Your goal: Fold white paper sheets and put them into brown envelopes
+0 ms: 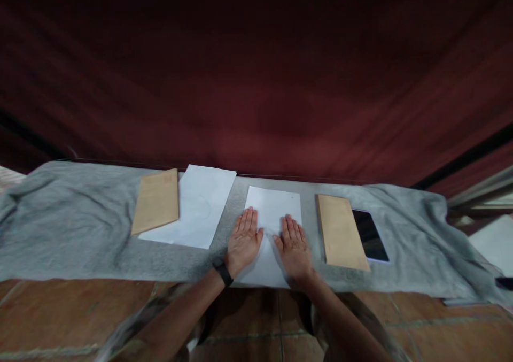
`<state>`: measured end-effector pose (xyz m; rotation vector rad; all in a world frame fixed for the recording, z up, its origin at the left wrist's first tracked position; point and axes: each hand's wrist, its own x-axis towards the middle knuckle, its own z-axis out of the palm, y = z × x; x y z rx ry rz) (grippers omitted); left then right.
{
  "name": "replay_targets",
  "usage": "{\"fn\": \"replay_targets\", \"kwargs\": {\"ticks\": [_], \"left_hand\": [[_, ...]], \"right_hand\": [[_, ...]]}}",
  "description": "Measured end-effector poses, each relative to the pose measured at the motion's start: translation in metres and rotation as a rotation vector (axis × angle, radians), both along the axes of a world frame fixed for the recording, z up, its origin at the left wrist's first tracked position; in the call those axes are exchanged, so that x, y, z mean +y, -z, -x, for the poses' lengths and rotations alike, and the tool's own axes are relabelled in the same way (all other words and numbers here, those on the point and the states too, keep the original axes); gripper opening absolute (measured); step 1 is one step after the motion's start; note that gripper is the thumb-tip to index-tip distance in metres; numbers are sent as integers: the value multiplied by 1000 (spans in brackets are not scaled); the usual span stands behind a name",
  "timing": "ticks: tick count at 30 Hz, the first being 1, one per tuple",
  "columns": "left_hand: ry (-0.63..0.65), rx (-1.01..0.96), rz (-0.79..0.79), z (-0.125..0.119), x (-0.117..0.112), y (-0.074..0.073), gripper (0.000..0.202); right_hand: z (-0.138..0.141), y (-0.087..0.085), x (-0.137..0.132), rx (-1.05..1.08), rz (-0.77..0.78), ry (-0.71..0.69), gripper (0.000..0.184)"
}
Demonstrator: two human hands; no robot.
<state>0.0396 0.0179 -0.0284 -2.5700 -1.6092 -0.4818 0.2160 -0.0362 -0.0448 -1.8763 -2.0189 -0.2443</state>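
Observation:
A white sheet of paper (273, 207) lies on the grey cloth (80, 228) in front of me. My left hand (242, 240) rests flat on the sheet's left side, fingers stretched out and together, a dark band on the wrist. My right hand (294, 247) lies flat on the sheet's lower right part, fingers also extended. Neither hand holds anything.
Left of the sheet lies a second white sheet (198, 207) with a brown envelope (156, 201) partly over it. To the right are another brown envelope (341, 231) and a dark tablet (369, 235). A dark red curtain (256, 73) hangs behind. Tiled floor (60, 314) is below.

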Motion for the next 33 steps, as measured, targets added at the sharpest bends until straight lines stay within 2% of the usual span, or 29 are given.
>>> {"fn": "replay_targets", "kwargs": {"ticks": [8, 13, 15, 17, 19, 22, 26, 33], "left_hand": [[-53, -26, -11, 18, 2, 5, 60], [-93, -58, -29, 17, -1, -5, 59], [-50, -69, -35, 7, -9, -11, 60], [60, -67, -24, -8, -21, -13, 63], [187, -47, -21, -22, -35, -10, 66], [241, -19, -13, -32, -48, 0, 67], [183, -14, -5, -23, -47, 6, 64], [57, -40, 8, 4, -30, -1, 64]], "right_hand": [[-23, 7, -10, -20, 45, 61, 68], [-27, 1, -14, 43, 31, 62, 67], [-20, -6, -14, 84, 20, 28, 65], [-9, -13, -13, 132, 36, -50, 63], [4, -17, -13, 176, 83, -130, 60], [17, -17, -14, 197, 143, -162, 58], [13, -11, -16, 133, 133, -136, 58], [-12, -4, -20, 59, 35, -56, 63]]}}
